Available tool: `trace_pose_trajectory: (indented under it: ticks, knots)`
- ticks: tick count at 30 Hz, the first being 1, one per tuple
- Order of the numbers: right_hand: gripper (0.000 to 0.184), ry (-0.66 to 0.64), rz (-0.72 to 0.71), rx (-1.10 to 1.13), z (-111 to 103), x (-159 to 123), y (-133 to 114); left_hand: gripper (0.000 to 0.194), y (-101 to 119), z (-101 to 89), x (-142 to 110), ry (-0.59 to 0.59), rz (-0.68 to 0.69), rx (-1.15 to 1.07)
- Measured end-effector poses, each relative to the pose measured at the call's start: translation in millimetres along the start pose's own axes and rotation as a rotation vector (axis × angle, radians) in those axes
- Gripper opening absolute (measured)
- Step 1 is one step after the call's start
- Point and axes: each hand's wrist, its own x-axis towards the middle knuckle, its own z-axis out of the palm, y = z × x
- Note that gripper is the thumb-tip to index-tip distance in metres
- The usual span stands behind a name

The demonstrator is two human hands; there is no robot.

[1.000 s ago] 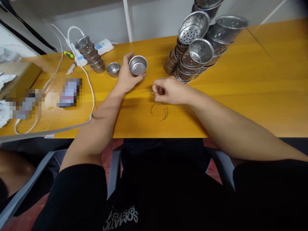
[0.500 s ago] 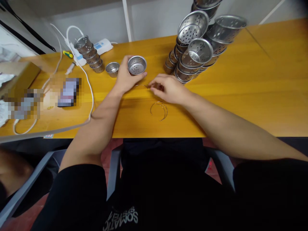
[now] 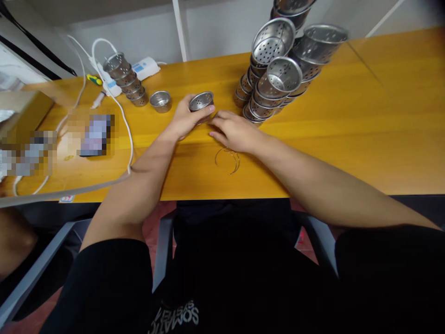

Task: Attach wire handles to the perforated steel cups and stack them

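My left hand point(image 3: 183, 118) is wrapped round a small perforated metal cup point(image 3: 202, 101), thumb near its rim. The cup is tilted, its open top turned away from me. At its right lower side my right hand point(image 3: 231, 130) is closed in a pinch, fingertips close to the cup wall. A thin wire showed at these fingertips a moment ago; now it is mostly hidden behind the fingers. Two thin bent wire rings point(image 3: 238, 163), open at one side, lie on the table just in front of my right hand. Another perforated cup point(image 3: 160, 101) stands left of my left hand.
Tall leaning stacks of perforated cups point(image 3: 278, 86) rise behind my right hand. A shorter stack point(image 3: 123, 76) stands at the left by a white power strip point(image 3: 146, 68). A white cable point(image 3: 128, 134) loops past a blurred phone point(image 3: 96, 134) on the wooden table point(image 3: 365, 139).
The cup in my left hand has tipped over and come slightly towards me. My right hand has moved left, up against the cup. The view has shifted a little.
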Motion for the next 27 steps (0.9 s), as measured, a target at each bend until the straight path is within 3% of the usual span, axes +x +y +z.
trace_pose_trajectory:
  ticks: [4, 9, 13, 17, 23, 27]
  knots:
    - [0.038, -0.035, 0.050, 0.023, -3.3, 5.7, -0.3, 0.062, 1.8, 4.1, -2.1, -0.032, -0.110, -0.150]
    - [0.035, -0.123, 0.102, -0.028, -18.9, 1.9, -1.5, 0.054, 6.8, 3.5, -4.2, -0.050, -0.132, -0.195]
    - [0.039, -0.083, 0.103, -0.037, -17.9, -2.7, -5.0, 0.047, 9.8, 3.2, -5.7, -0.048, -0.160, -0.191]
    - [0.039, -0.077, 0.110, -0.033, -12.1, 2.1, -5.2, 0.054, 13.2, 2.4, -5.9, -0.048, -0.171, -0.161]
    - [0.031, -0.142, 0.145, -0.017, -26.7, 1.0, -0.5, 0.065, 9.9, -1.7, -3.3, -0.024, -0.071, -0.067]
    - [0.021, -0.207, 0.190, -0.005, -37.8, -4.5, -1.1, 0.076, 12.3, -4.6, -2.9, 0.043, 0.102, 0.185]
